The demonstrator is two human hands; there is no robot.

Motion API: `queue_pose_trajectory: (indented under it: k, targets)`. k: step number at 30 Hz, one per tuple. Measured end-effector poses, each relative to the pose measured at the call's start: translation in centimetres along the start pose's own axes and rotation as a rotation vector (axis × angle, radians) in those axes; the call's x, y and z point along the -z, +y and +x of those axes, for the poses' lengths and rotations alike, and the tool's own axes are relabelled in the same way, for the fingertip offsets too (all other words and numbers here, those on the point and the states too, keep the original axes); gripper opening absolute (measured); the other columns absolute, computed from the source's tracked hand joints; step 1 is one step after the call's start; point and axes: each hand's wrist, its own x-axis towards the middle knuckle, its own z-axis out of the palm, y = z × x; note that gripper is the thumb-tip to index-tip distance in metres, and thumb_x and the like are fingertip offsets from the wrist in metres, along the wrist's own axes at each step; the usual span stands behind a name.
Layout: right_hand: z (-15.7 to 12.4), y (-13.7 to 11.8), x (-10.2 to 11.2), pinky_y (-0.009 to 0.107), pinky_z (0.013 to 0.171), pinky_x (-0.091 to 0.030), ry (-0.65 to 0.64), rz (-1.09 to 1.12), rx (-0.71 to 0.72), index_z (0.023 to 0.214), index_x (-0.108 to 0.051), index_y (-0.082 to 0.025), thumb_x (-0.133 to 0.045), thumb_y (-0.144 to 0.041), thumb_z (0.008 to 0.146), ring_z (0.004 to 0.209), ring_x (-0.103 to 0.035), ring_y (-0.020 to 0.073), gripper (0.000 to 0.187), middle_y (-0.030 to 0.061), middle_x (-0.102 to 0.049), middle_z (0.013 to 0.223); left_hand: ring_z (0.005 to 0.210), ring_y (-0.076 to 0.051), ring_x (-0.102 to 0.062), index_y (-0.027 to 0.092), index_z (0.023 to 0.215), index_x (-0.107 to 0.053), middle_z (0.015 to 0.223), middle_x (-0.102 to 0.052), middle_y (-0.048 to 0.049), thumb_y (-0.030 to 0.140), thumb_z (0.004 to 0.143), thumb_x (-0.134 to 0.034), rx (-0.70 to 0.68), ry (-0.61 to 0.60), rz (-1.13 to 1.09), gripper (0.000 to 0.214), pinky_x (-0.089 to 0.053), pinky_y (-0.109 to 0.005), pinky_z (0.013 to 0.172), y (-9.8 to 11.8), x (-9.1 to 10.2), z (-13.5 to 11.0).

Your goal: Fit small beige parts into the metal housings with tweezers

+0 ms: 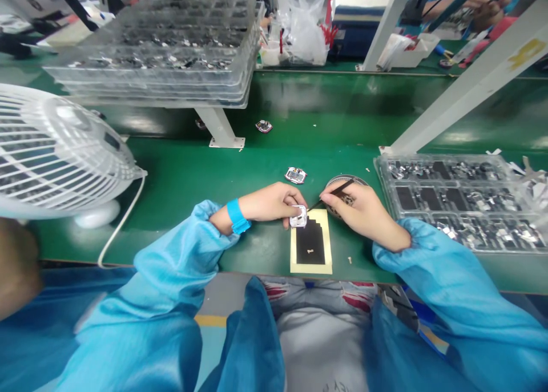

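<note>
Between the thumb and fingers of my left hand (274,202) is a small white square electronic part (298,216), held above the top of a yellow backing sheet (293,255). Dark stickers (310,241) cover much of that sheet, and a tiny pale scrap lies on them. My right hand (355,206) grips dark tweezers (336,192), their tips close to the white part's right side. Behind my right hand, a round patterned disc (331,182) is partly covered. A similar small electronic part (295,175) rests on the green bench just beyond my hands.
A white fan (64,152) stands at the left, its cord on the bench. Stacked clear trays (162,67) of parts sit on a raised shelf. Another clear tray (454,201) lies at the right. White metal posts (466,72) rise behind. Another person's hand (483,4) shows at upper right.
</note>
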Motion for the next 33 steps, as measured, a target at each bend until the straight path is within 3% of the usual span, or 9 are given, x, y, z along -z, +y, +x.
queue_pose_trajectory:
  k: [3,8,16,33]
  targets:
    - [-0.2,-0.3,0.3,0.035,0.081,-0.055,0.02,-0.011,0.031,0.093,-0.071,-0.022,-0.064,-0.039,0.098,0.09,-0.069,0.0204,0.019,0.0032,-0.074,0.096,0.055,-0.011,-0.067,0.007,0.106,-0.068,0.087,-0.077,-0.0128,0.016,0.085,-0.064,0.004,0.007,0.009,0.023,-0.052,-0.019,0.054,0.0,0.0,0.0]
    - [-0.6,-1.2,0.8,0.038,0.083,-0.058,0.167,-0.067,0.127,0.093,-0.072,-0.025,-0.066,-0.036,0.097,0.089,-0.071,0.0216,0.013,0.003,-0.075,0.093,0.052,-0.011,-0.066,0.008,0.104,-0.068,0.082,-0.076,-0.0106,0.011,0.082,-0.062,-0.01,0.004,0.023,0.023,-0.05,-0.018,0.051,0.0,-0.1,0.1]
    - [-0.7,-1.4,0.0,0.041,0.084,-0.06,0.068,-0.048,0.38,0.101,-0.072,-0.026,-0.066,-0.019,0.096,0.089,-0.072,0.0213,0.01,0.003,-0.075,0.093,0.05,-0.011,-0.065,0.008,0.102,-0.067,0.078,-0.075,-0.0079,0.007,0.082,-0.058,0.012,0.047,0.023,0.023,-0.049,-0.017,0.051,0.2,-0.4,-0.1]
    - [-0.6,-1.5,0.0,0.039,0.081,-0.058,0.044,-0.149,0.493,0.104,-0.071,-0.021,-0.069,-0.011,0.092,0.09,-0.07,0.0216,0.015,0.0051,-0.074,0.095,0.052,-0.012,-0.067,0.007,0.103,-0.067,0.078,-0.075,-0.0084,0.005,0.083,-0.059,0.029,0.077,0.011,0.022,-0.051,-0.018,0.05,0.1,-0.6,0.0]
